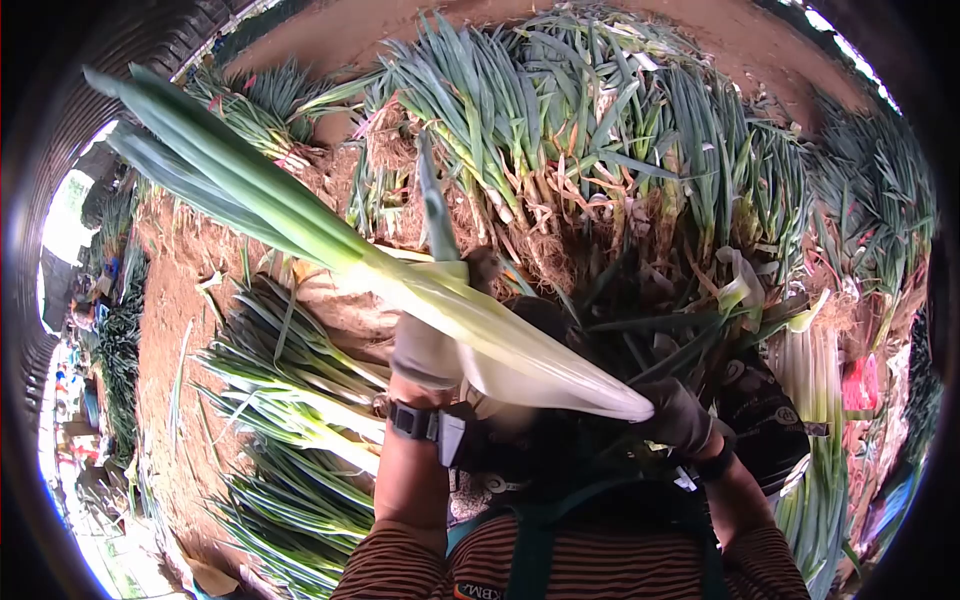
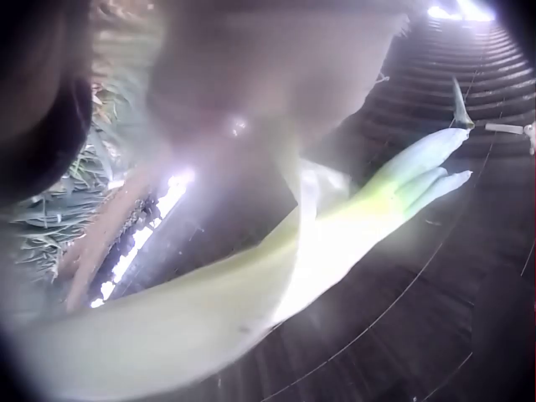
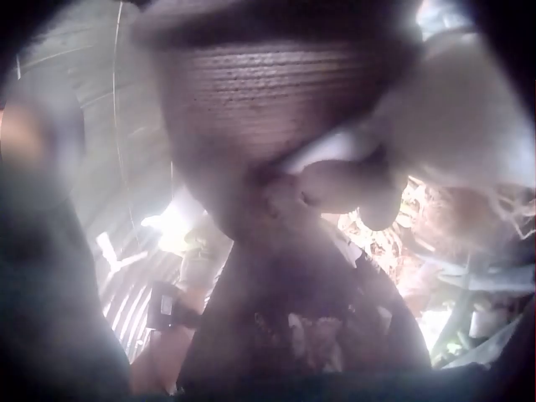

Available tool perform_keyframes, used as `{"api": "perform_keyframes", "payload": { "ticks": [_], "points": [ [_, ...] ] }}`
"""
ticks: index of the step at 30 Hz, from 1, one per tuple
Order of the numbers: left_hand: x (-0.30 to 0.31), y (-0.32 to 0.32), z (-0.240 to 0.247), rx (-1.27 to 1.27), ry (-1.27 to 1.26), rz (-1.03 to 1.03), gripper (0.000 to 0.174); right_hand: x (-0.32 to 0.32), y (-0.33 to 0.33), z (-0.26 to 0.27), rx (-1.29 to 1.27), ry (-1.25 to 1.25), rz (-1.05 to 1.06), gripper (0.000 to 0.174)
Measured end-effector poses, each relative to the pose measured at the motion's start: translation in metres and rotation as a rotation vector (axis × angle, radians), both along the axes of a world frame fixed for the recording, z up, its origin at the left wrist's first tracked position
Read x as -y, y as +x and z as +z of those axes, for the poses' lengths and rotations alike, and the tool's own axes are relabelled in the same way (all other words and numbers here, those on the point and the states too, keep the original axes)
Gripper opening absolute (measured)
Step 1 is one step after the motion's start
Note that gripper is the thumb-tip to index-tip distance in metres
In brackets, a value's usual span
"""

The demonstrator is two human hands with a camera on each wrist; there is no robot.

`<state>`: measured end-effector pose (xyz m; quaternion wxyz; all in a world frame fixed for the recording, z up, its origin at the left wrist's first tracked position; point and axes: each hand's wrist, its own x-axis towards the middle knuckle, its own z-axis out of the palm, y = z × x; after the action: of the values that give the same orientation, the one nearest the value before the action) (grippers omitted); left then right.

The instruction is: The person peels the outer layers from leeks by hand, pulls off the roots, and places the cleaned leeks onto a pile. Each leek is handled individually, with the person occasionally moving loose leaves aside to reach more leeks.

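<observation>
Leek (image 1: 372, 268), white-based and green-leaved, slants before me; the right hand (image 1: 680, 415) clamps its pale tip, the left hand (image 1: 424, 350) lies beneath, its grip I cannot tell

From where I stand, the person wears a shirt (image 1: 620, 572) in thin dark and brownish stripes, the same banding running along both sleeves (image 1: 390, 565). Deep green straps (image 1: 532, 562) cross it, and low on the left side sits a small label (image 1: 478, 592) reading "KBM". The left hand (image 1: 428, 348) has a pale greyish glove (image 1: 424, 362); the right hand (image 1: 680, 415) a darker grey one — close up, its knit (image 3: 276, 92) shows fine ridges. A black strap (image 1: 408, 419) circles the left wrist, bearing a light grey angular piece (image 1: 452, 440) — the right wrist has a dark band (image 1: 716, 460) too.
</observation>
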<state>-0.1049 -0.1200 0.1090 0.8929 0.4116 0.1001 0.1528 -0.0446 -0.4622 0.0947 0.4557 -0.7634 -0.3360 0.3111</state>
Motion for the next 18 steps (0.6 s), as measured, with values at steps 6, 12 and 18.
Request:
{"api": "perform_keyframes", "payload": {
  "ticks": [6, 12, 18],
  "points": [
    [0.029, 0.059, 0.007, -0.138, 0.558, -0.079, 0.027, -0.004, -0.009, 0.028, 0.016, 0.217, -0.068, 0.022],
    [0.119, 0.098, -0.075, -0.406, 0.824, -0.1, 0.039, 0.002, -0.006, 0.06, 0.198, 0.28, -0.156, 0.026],
    [0.102, 0.062, -0.069, 0.095, 1.045, -0.131, 0.041, 0.013, -0.007, 0.067, 0.478, 0.252, -0.456, 0.023]
  ]
}}
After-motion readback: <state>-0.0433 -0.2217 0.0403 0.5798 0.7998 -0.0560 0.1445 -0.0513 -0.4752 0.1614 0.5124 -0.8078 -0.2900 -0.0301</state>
